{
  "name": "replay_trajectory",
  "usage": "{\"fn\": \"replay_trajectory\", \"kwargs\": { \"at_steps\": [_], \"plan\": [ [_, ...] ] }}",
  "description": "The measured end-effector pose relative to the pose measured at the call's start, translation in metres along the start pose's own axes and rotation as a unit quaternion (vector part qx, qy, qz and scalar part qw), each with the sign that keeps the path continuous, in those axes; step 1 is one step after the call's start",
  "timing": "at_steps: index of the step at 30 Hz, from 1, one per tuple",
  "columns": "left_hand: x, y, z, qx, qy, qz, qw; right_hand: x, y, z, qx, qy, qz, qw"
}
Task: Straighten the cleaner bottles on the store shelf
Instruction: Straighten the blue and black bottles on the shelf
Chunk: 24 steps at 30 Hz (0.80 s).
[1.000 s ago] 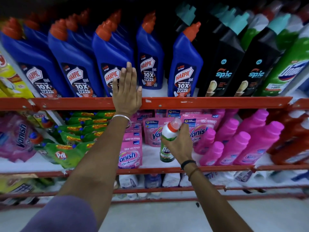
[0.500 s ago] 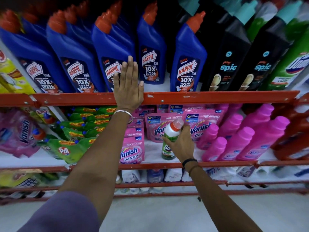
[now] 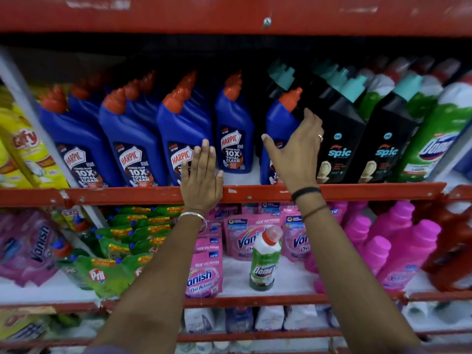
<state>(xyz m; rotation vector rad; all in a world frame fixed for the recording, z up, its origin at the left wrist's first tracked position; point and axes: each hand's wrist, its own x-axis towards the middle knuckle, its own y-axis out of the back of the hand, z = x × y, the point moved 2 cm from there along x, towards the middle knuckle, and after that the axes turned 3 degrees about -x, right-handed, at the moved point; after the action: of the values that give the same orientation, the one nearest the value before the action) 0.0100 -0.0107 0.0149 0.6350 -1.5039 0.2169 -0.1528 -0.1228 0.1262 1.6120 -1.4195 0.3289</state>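
The left hand lies flat and spread, holding nothing, its palm over the red front rail of the upper shelf and its fingertips against the label of a blue Harpic bottle. The right hand is raised with fingers and thumb parted, grasping nothing yet; it covers the lower front of the rightmost Harpic bottle, thumb stretched toward the gap on that bottle's left, fingers reaching up along the edge of a black Spic bottle just beside it. Whether the palm actually touches the blue bottle cannot be told.

The Harpic bottles stand in a row across the upper shelf, all leaning with their orange caps tilted right; one of them stands between the two hands, set a little further back. More black Spic bottles and a green-and-white Domex bottle continue to the right.

On the shelf below, between the forearms, a small Domex bottle stands upright and alone, in front of pink Vanish pouches.
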Motion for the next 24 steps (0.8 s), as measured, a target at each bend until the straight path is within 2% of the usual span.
{"fn": "replay_trajectory", "kwargs": {
  "at_steps": [2,6,17,24],
  "plan": [
    [-0.001,0.0,-0.001,-0.006,-0.001,0.003,1.0,0.009,-0.007,0.0,-0.04,-0.007,-0.026,0.999],
    [-0.001,-0.001,-0.001,-0.008,0.0,0.005,1.0,0.017,-0.01,-0.001,-0.087,-0.003,-0.015,0.996],
    [-0.002,0.0,-0.002,-0.019,-0.001,-0.006,1.0,0.012,-0.037,-0.046,0.048,0.023,-0.04,0.998],
    [-0.002,-0.001,-0.003,-0.021,0.006,-0.007,1.0,-0.002,-0.05,-0.062,-0.003,0.067,-0.057,0.996]
  ]
}}
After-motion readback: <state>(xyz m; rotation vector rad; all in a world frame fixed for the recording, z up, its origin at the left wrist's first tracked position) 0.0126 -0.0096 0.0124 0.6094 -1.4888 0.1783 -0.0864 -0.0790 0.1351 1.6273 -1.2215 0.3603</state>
